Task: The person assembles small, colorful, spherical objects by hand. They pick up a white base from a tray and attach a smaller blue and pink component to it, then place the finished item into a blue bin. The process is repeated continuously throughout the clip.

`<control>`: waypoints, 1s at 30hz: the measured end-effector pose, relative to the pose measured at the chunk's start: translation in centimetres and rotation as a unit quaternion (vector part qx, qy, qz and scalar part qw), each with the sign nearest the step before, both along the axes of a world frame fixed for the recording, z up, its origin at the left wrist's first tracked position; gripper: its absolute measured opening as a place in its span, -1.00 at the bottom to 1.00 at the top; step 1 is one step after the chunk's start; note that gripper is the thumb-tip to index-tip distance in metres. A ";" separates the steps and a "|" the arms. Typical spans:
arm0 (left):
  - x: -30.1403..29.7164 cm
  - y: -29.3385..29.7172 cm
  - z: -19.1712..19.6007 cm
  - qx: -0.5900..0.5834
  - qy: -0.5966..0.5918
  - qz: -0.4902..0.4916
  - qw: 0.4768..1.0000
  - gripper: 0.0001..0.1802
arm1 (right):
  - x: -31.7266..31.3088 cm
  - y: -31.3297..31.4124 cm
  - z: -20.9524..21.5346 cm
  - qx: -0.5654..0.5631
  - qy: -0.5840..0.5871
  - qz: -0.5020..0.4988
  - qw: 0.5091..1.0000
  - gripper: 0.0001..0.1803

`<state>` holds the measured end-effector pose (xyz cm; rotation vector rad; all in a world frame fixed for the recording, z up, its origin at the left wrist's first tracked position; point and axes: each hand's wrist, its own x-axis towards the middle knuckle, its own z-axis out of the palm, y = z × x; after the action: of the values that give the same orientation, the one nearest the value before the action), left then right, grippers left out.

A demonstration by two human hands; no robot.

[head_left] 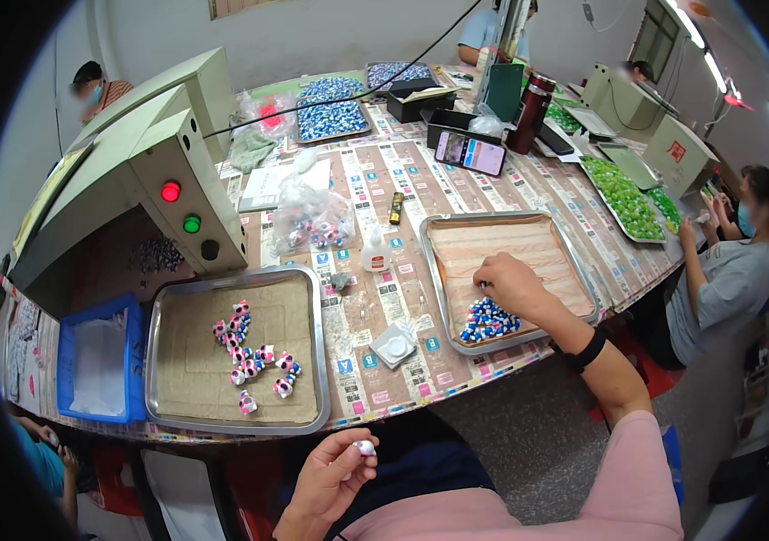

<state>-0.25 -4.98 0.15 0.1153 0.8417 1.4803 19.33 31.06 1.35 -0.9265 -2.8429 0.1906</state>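
The left hand (335, 473) is low down at 6 o'clock, palm turned up, with its thumb and fingers pinched on a small white piece (364, 447). The right hand (512, 284) is at 3 o'clock, over a metal tray (569, 261) with a pale, stripy bottom. Its fingers are bent and point down, but I cannot tell if the tips are pinching anything. A black band (587, 352) goes round that wrist. Just under the hand, at 4 o'clock, a heap of little blue and white pieces (490, 322) lies in the tray. At 8 o'clock there is another tray (181, 388), and pink, white and blue toys (262, 358) sit in it in a loose bunch. A blue bin (136, 361) is next to that tray, on its 9 o'clock side. A big machine (154, 149) with a red light (170, 191) and a green light (191, 224) is near 10 o'clock. A white bottle (375, 254) stands close to the middle, and a phone (470, 152) leans at 1 o'clock
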 end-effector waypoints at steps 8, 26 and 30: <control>-0.4 2.2 1.0 0.001 -0.028 0.002 1.000 -0.62 | 0.3 -4.5 1.7 -0.311 0.238 -0.038 0.919 -0.82; -0.7 1.3 -0.4 0.058 -0.096 0.011 0.994 -0.68 | -6.2 -13.4 3.4 -0.293 0.209 0.033 0.932 -0.80; -0.6 1.1 -0.6 0.051 -0.096 0.010 0.994 -0.69 | -7.1 -12.6 2.3 -0.224 0.192 0.060 0.954 -0.82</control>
<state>-0.82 -3.85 -0.44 0.0406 0.6144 1.5260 12.20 18.43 3.67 -0.6827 -2.5259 0.9513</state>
